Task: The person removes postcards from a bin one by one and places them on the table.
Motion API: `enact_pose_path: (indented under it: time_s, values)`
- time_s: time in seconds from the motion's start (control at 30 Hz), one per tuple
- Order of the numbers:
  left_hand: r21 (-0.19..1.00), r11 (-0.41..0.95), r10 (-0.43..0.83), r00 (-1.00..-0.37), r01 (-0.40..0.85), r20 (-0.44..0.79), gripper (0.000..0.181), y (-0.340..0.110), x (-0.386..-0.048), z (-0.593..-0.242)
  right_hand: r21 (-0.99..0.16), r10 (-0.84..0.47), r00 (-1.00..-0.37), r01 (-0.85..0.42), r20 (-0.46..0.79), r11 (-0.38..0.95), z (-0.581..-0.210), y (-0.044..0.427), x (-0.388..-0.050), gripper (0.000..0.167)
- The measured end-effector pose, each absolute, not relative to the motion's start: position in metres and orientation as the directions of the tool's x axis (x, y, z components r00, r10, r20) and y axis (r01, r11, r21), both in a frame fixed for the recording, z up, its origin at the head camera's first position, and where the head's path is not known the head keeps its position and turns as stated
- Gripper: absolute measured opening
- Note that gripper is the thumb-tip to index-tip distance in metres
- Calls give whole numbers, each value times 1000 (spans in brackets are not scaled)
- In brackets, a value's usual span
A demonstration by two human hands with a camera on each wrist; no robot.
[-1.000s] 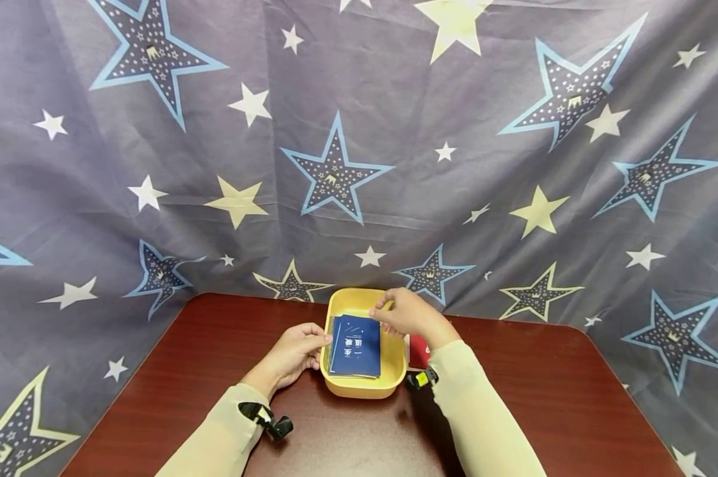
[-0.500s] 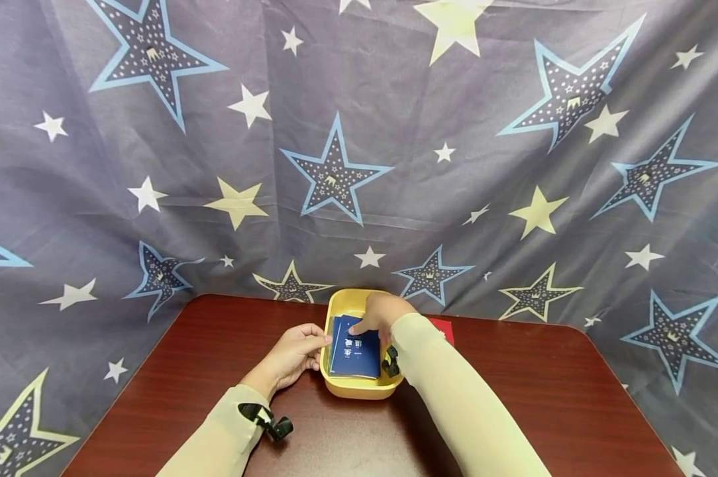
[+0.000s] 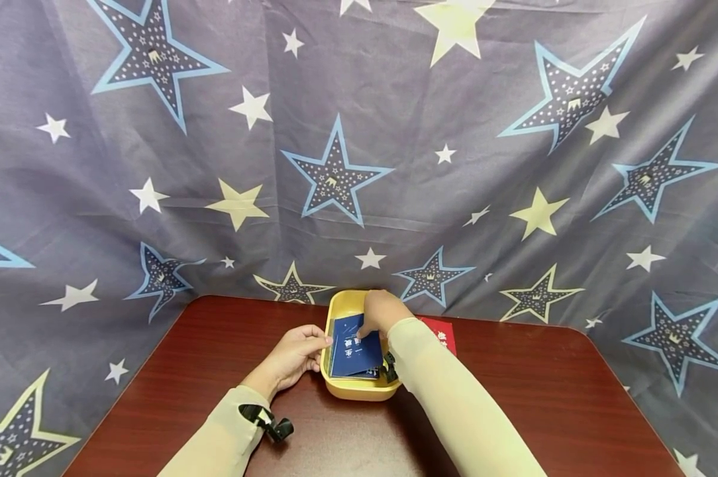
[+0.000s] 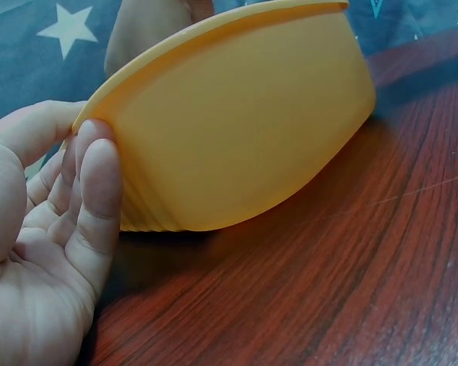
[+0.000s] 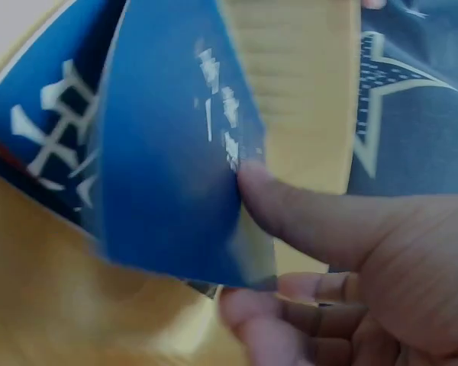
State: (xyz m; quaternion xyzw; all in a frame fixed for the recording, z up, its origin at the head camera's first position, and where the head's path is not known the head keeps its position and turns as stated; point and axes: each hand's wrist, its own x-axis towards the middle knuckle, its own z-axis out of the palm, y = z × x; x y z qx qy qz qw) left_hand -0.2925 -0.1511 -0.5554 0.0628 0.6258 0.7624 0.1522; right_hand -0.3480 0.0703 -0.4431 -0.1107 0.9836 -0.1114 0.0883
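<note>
Blue card point(image 5: 175, 152): swung askew since earlier, baring second card point(image 5: 53, 91) beneath; both inside yellow bin point(image 4: 229, 122). Blue card's edge pinched between my right fingers point(image 5: 271, 339), thumb point(image 5: 305, 217) uppermost. Left fingers point(image 4: 99, 179) pinch bin's rim.

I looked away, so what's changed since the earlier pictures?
The right hand moved left and down into the rounded yellow plastic tub and now pinches the rectangular blue card with white characters, which has turned askew, baring more of another blue card beneath. The left hand still grips the tub, which stays put.
</note>
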Motion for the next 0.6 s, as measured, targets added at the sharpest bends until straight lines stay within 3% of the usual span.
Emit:
enact_pose_path:
  time_s: [0.17, 0.33, 0.5, 0.6]
  values:
    - [973, -171, 312, -945, -153, -94, 13, -151, -292, -556, -393, -214, -970, -154, -113, 906, -429, 80, -345, 51]
    - [974, -171, 309, -947, -151, -93, 13, -151, -293, -556, -512, -197, -973, -107, -124, 852, -423, 92, -345, 64]
    - [973, -177, 306, -948, -149, -90, 13, -150, -292, -554, -627, -205, -973, -94, -106, 773, -422, 111, -342, 32]
    - [973, -175, 311, -946, -150, -90, 13, -150, -292, -555, -708, -209, -974, -87, -87, 701, -424, 125, -340, 25]
